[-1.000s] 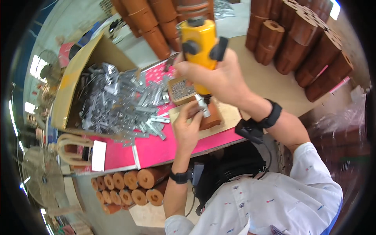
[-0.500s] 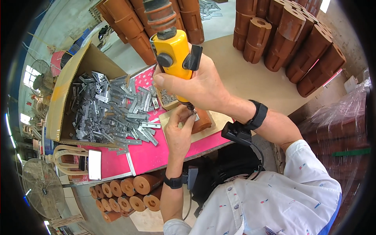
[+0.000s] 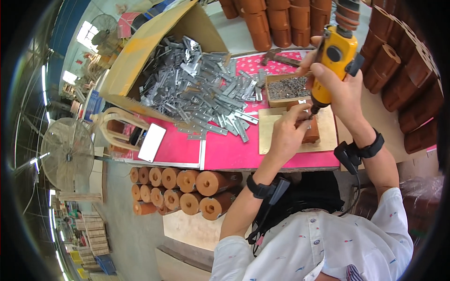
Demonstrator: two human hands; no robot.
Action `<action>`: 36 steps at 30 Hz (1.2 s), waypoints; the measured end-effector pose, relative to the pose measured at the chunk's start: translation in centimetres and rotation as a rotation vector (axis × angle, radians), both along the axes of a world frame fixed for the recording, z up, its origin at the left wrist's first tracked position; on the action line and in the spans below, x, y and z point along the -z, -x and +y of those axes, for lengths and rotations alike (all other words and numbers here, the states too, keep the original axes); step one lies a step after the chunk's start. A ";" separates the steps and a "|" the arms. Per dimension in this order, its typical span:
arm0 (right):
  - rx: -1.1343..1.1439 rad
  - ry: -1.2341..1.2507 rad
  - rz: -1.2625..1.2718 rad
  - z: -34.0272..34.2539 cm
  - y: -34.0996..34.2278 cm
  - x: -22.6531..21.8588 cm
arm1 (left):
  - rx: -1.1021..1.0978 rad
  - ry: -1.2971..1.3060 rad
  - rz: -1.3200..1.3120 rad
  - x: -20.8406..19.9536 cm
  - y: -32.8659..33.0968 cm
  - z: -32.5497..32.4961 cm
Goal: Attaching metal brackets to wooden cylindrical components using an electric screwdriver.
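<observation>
Right hand [image 3: 344,89] wraps the yellow driver [image 3: 341,49], bit [image 3: 314,110] aimed down at the brown cylinder [image 3: 311,133] lying on the board [image 3: 270,133]. Left hand [image 3: 287,133] crowds in, probably for steadying; can't tell if it's pinching anything tbh.

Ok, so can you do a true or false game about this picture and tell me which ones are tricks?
1. The right hand holds a yellow power tool. True.
2. The hammer is inside the big cardboard box. False: the hammer lies on the pink table cover.
3. Metal strips spill out of the big cardboard box. True.
4. The left hand is inside the big cardboard box. False: the left hand is by the power tool's tip, over a pale board.
5. Brown cylinders are stacked lower than the tabletop. True.
</observation>
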State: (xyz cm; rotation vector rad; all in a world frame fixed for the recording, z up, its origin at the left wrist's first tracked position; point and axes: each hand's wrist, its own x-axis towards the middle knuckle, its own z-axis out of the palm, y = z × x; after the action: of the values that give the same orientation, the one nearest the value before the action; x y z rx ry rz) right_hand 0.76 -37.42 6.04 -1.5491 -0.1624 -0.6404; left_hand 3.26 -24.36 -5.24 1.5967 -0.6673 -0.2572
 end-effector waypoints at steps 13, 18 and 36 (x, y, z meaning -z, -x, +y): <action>0.019 -0.006 -0.041 -0.1 -2.2 0.9 | -0.014 -0.057 -0.116 0.0 -2.0 -0.2; -0.003 -0.024 -0.042 -0.5 -3.2 1.2 | -0.019 -0.054 -0.143 0.2 -2.9 -0.5; 0.121 0.027 -0.157 -0.3 -5.9 2.0 | -0.088 -0.100 -0.061 0.2 -5.0 -0.4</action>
State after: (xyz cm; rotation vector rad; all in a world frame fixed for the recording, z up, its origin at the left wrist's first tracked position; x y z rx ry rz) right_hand 6.67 -37.68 4.07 -1.5428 -0.1971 -0.8590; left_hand 8.27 -24.74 -5.42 1.7310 -0.6381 -0.1799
